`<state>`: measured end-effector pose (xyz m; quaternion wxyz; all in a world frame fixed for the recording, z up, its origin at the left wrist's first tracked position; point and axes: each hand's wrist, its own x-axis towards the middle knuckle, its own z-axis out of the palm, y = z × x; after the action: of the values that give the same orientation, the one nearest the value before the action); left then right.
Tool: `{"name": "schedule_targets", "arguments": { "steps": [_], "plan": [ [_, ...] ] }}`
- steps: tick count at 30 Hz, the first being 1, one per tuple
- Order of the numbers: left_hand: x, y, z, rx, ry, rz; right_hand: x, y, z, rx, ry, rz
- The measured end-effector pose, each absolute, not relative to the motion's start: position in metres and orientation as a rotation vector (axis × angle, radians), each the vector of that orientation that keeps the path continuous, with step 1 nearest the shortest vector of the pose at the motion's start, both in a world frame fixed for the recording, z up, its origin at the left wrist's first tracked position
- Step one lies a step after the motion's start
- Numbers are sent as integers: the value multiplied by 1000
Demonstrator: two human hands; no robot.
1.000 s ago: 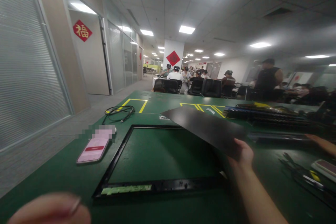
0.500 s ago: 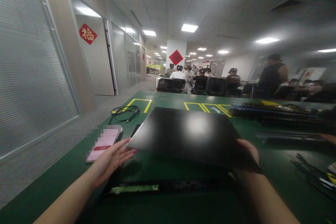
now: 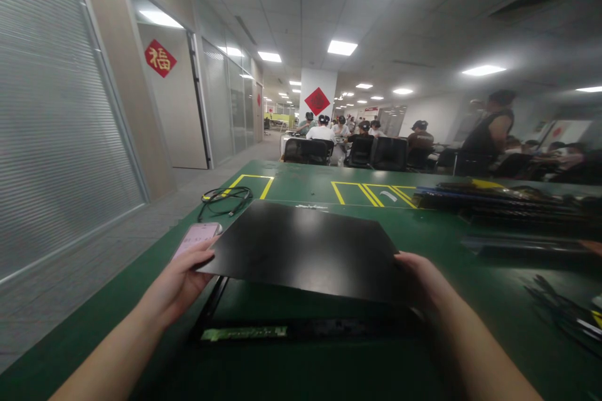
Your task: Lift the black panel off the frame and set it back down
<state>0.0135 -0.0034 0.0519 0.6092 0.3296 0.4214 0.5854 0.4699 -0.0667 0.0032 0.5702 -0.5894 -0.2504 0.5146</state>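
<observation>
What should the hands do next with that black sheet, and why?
Probably lower the near edge of the sheet into the frame. Both the left hand and the right hand hold its near corners; its far edge looks down on the table, while the near edge sits above the frame's bottom bar.

Head view (worn), forward over table (image 3: 437,225)

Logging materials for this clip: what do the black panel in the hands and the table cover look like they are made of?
Black panel: thin, rigid sheet, probably plastic or coated metal; semi-gloss, soft ceiling-light glare. Table cover: green matte mat, rubber-like; no reflections.
</observation>
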Motion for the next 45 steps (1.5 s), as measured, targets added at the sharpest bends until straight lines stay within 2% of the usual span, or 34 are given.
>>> {"name": "schedule_targets", "arguments": {
  "steps": [3, 18, 26, 38, 45],
  "plan": [
    [13, -5, 58, 785, 957, 1374, 467, -63, -1, -1321, -570, 1281],
    [7, -11, 62, 895, 1128, 1267, 469, -60, 3, -1577, -665, 949],
    [11, -7, 49, 915, 1118, 1227, 473, -58, -2, -1668, -666, 808],
    [4, -7, 55, 938, 1114, 1241, 471, -55, -9, -1522, -658, 849],
    [5, -3, 35, 1038, 1105, 1186, 479, -55, -12, -1577, -636, 801]
  ]
}}
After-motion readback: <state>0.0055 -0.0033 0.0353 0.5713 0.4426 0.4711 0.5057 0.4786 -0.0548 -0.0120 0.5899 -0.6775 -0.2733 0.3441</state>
